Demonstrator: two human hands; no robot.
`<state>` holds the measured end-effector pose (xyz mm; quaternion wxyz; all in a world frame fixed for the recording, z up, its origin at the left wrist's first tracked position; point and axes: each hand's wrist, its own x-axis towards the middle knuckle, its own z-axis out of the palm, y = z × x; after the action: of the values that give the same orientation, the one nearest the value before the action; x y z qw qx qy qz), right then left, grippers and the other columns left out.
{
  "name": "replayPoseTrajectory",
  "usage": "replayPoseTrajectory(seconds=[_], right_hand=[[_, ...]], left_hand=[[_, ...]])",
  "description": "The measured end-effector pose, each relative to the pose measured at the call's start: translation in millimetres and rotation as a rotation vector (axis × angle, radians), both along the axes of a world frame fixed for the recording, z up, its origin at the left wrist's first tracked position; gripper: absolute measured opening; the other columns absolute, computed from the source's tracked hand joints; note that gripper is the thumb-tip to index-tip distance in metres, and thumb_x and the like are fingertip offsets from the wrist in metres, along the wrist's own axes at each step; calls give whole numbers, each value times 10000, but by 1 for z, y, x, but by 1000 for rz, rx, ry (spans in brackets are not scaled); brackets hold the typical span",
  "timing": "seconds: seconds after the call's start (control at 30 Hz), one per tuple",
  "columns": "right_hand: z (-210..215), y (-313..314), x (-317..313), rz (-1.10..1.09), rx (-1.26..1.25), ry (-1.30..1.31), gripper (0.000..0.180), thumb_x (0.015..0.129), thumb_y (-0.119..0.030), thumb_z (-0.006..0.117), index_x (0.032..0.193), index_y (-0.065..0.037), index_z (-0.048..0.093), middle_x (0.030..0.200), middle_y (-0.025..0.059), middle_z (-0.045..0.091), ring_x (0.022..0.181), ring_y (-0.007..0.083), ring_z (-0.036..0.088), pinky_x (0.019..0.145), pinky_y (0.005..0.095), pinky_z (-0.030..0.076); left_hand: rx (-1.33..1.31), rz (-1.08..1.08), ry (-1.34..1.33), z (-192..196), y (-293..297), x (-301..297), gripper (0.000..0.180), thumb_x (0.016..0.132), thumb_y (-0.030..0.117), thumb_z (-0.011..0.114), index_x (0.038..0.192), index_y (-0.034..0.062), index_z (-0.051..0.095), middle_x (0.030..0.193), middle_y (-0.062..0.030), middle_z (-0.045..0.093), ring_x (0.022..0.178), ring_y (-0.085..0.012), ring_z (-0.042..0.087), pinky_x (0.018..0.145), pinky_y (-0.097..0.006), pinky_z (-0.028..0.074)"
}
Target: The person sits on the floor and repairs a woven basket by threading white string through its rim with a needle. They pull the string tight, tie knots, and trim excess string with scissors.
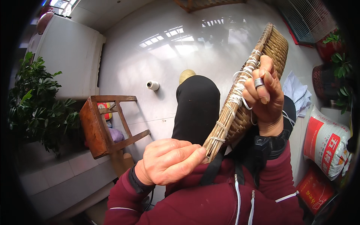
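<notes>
The woven basket [276,47] slants across the person's lap, its bound rim turned upward; the left hand [168,159] grasps the near end of that rim, probably to steady it while the lashing stays within reach. The right hand [265,92] is curled up beside the white cord [237,96] wound on the rim; whether it pinches a strand, I cannot tell. Loose loops hang near its fingers and could snag. A spool [152,85] stands apart on the floor [123,67], a tipped stool [98,125] lies leftward, and a sack [325,144] crowds the right.
</notes>
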<state>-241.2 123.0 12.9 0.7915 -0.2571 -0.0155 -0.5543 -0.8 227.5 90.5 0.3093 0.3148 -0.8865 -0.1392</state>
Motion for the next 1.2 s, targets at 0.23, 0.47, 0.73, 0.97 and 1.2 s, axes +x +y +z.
replayPoseTrajectory(seconds=[0.23, 0.47, 0.73, 0.97, 1.2], right_hand=[[-3, -2, 0, 9, -29, -29, 98, 986, -87, 544, 939, -100, 459, 681, -14, 485, 477, 64, 374, 457, 223, 290], [-2, 3, -1, -13, 25, -23, 94, 979, -68, 556, 958, -107, 473, 728, -36, 460, 485, 56, 390, 469, 220, 310], [-1, 3, 0, 13, 17, -69, 92, 968, -43, 567, 969, -101, 495, 751, -30, 483, 548, 66, 430, 515, 216, 353], [0, 4, -2, 28, 35, -93, 77, 950, -45, 598, 979, -75, 533, 759, -27, 504, 611, 72, 471, 587, 215, 424], [1, 5, -1, -36, 25, 19, 64, 983, -59, 531, 1014, -108, 504, 801, -17, 525, 531, 65, 387, 505, 222, 311]], left_hand=[[-18, -18, 2, 1, -3, -5, 276, 723, 83, 734, 980, 2, 676, 841, -68, 685, 681, -164, 639, 574, -254, 513], [-10, -47, -152, 16, 1, -9, 313, 731, 94, 787, 991, -25, 660, 837, -89, 672, 687, -179, 646, 576, -248, 527], [80, 244, -313, 39, 17, -40, 224, 749, 136, 788, 890, 41, 643, 714, -53, 591, 557, -178, 585, 470, -281, 466], [640, 367, -358, 71, -5, -57, 363, 799, 143, 783, 1054, 32, 550, 669, -49, 625, 573, -178, 620, 528, -285, 477], [1791, 382, -536, 80, -75, -57, 489, 873, 379, 726, 1126, -29, 631, 801, -43, 667, 713, -104, 633, 671, -244, 538]])
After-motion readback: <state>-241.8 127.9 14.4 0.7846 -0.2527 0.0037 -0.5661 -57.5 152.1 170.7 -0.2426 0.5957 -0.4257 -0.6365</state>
